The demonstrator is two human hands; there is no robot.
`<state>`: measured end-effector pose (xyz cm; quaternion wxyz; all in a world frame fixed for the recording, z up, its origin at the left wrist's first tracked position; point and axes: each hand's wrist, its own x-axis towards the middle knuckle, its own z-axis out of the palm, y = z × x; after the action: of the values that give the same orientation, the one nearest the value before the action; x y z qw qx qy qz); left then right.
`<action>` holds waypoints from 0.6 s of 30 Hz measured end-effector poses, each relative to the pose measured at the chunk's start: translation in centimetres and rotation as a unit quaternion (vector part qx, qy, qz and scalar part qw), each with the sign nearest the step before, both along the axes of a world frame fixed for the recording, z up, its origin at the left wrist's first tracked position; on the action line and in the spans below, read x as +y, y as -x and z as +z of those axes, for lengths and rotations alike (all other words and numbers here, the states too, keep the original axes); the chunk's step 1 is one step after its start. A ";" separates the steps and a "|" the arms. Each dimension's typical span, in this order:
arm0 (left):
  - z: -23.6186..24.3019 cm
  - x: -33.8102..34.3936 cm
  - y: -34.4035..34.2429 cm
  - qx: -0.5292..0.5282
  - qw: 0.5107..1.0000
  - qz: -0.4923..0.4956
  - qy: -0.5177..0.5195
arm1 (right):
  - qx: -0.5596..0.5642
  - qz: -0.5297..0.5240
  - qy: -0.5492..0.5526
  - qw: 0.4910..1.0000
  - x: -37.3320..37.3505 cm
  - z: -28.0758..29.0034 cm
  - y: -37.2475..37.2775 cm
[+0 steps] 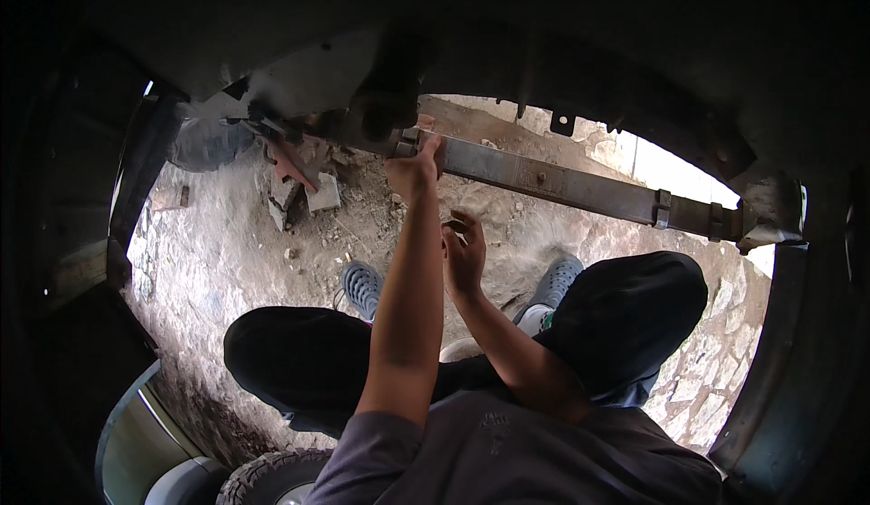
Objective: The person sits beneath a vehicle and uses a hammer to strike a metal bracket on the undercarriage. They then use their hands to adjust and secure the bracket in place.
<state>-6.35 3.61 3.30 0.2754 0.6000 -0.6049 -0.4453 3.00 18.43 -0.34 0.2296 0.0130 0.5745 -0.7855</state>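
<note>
My left hand [417, 168] reaches up to the left end of a long grey metal beam [562, 182]. Its fingers are closed around that end, beside a bracket-like fitting [406, 143]. Lower and a little to the right, my right hand [464, 253] is raised in front of my body, apart from the beam. Its fingers are curled together, with something small and dark between them that is too small to name. Small bolt-like fittings stand out on the beam, and a clamp-like band [663, 208] wraps it near its right end.
Dark vehicle bodywork [634, 61] surrounds me overhead and at both sides. On the dirt ground lie broken blocks [323, 192] and a reddish metal piece [288, 163]. My grey shoes [362, 289] stand apart below. A tyre [267, 480] sits at the lower left.
</note>
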 end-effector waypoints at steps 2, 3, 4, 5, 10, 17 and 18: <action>-0.1 1.0 -1.2 0.155 0.986 -0.057 -0.012 | -0.002 -0.005 -0.014 1.000 -0.1 -0.2 0.6; 0.4 1.2 -1.1 0.117 0.991 -0.059 -0.016 | -0.004 -0.006 -0.022 1.000 0.0 -0.4 0.7; 0.9 1.4 -0.8 0.079 0.995 -0.061 -0.021 | -0.014 -0.014 -0.018 1.000 0.1 -0.7 0.7; 1.8 1.5 -0.3 0.043 0.997 -0.062 -0.023 | -0.022 -0.020 -0.011 0.999 0.1 -1.2 1.0; 0.1 0.0 1.5 -0.015 0.994 0.108 -0.015 | 0.033 -0.016 -0.024 0.999 -0.8 -2.0 -0.5; 0.8 2.3 -0.3 -0.058 0.998 0.009 -0.011 | -0.007 -0.023 -0.024 0.999 -0.1 -0.6 0.7; 0.7 2.3 0.1 -0.032 0.999 0.031 -0.005 | -0.012 -0.024 -0.019 0.999 -0.2 -0.6 0.5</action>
<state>-6.44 5.89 3.96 0.2661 0.6340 -0.5923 -0.4201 2.49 18.18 -0.95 0.2177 0.0403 0.5859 -0.7796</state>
